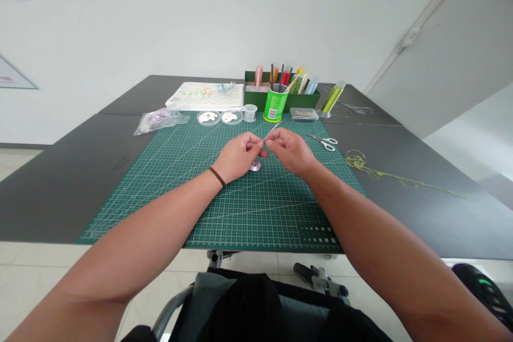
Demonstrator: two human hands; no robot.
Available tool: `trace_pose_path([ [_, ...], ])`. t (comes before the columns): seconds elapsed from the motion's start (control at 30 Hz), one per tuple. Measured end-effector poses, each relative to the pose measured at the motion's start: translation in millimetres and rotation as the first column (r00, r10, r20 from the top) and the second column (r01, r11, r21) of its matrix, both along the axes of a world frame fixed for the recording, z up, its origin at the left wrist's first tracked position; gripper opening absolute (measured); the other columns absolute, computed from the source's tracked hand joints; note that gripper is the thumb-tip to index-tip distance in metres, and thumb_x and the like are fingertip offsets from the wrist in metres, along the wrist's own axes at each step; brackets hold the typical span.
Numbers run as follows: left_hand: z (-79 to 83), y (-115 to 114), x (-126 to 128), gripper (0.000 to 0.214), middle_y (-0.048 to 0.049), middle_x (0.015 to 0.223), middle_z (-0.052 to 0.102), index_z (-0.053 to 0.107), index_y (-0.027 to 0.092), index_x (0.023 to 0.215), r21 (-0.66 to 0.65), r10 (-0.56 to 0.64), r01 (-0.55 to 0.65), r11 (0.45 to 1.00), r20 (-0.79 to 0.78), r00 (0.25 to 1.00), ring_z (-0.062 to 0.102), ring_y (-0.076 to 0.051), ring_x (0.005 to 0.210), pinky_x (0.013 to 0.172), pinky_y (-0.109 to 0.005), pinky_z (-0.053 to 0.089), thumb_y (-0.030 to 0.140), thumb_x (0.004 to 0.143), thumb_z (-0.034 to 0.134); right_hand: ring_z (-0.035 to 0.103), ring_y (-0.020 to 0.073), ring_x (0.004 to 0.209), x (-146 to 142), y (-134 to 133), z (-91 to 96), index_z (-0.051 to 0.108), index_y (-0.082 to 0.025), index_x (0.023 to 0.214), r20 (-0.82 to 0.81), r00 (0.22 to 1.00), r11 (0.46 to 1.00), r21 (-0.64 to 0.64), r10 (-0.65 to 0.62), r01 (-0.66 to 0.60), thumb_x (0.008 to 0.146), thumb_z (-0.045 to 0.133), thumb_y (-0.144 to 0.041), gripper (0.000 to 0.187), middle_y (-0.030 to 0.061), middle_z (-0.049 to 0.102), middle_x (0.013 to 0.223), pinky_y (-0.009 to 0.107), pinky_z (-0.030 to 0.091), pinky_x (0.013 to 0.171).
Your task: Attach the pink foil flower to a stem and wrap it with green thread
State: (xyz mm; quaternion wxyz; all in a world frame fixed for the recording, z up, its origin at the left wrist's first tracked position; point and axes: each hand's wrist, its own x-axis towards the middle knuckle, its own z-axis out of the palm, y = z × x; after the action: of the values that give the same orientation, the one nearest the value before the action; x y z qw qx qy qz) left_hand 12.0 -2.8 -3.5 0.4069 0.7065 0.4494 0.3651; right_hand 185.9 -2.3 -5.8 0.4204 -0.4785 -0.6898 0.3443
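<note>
Over the cutting mat (244,219), left hand (239,156) and right hand (290,150) came together.
Their fingertips pinched a thin wire (273,131) close and steady, a pink piece (255,165) just below, scissors (324,142) at 2 o'clock.

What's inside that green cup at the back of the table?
The green cylindrical cup holds thin dark and pale sticks, upright or leaning. The cup's wall hides their lower ends and its bottom, so anything lower down cannot be seen.
</note>
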Motion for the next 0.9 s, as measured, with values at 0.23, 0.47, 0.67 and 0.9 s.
trace_pose_path([
  [0.23, -1.6, 1.0, -0.2, 0.012, -0.0028, 0.085, 0.078, 0.060, 0.017, 0.089, 0.036, 0.036, -0.036, 0.999, -0.003, 0.999, 0.058, -0.008, 0.054, 0.053, -0.023, 0.043, 0.025, 0.097, 0.057, 0.039, 0.0092, 0.049, 0.8, 0.6, -2.0, 0.050, -0.021, 0.084, -0.036, 0.997, 0.997, 0.032, 0.065, -0.063, 0.088, 0.059, -0.027, 0.011, -0.0078, 0.048, 0.056, 0.025, 0.027, 0.050],
  [0.47, 1.1, -1.4, 0.4, 0.010, -0.0025, 0.086, 0.078, 0.060, 0.018, 0.090, 0.029, 0.039, -0.039, 0.999, -0.006, 0.999, 0.060, -0.008, 0.052, 0.052, -0.022, 0.045, 0.023, 0.097, 0.057, 0.036, 0.0084, 0.048, 1.1, 0.2, -3.0, 0.052, -0.021, 0.085, -0.028, 0.996, 0.996, 0.043, 0.085, -0.084, 0.088, 0.060, -0.029, 0.011, -0.0059, 0.053, 0.060, 0.024, 0.026, 0.048],
  [0.67, 4.5, -2.9, 2.0, 0.004, -0.0015, 0.084, 0.078, 0.057, 0.018, 0.094, 0.003, 0.046, -0.046, 0.999, 0.002, 0.999, 0.059, -0.008, 0.052, 0.052, -0.022, 0.043, 0.020, 0.098, 0.056, 0.030, 0.0077, 0.044, 1.1, 0.4, -1.9, 0.052, -0.022, 0.082, -0.003, 1.000, 0.999, 0.019, 0.031, -0.031, 0.087, 0.059, -0.026, 0.010, -0.0101, 0.042, 0.050, 0.024, 0.022, 0.046],
  [0.9, 0.9, 1.0, -1.2, 0.009, -0.0025, 0.092, 0.079, 0.061, 0.019, 0.093, 0.034, 0.009, -0.008, 0.999, -0.024, 1.000, 0.068, -0.012, 0.072, 0.069, -0.025, 0.050, 0.022, 0.099, 0.054, 0.026, 0.0074, 0.042, -0.1, 0.1, -0.1, 0.053, -0.022, 0.082, 0.018, 1.000, 1.000, -0.008, -0.021, 0.021, 0.087, 0.060, -0.024, 0.009, -0.0120, 0.037, 0.047, 0.025, 0.020, 0.044],
])
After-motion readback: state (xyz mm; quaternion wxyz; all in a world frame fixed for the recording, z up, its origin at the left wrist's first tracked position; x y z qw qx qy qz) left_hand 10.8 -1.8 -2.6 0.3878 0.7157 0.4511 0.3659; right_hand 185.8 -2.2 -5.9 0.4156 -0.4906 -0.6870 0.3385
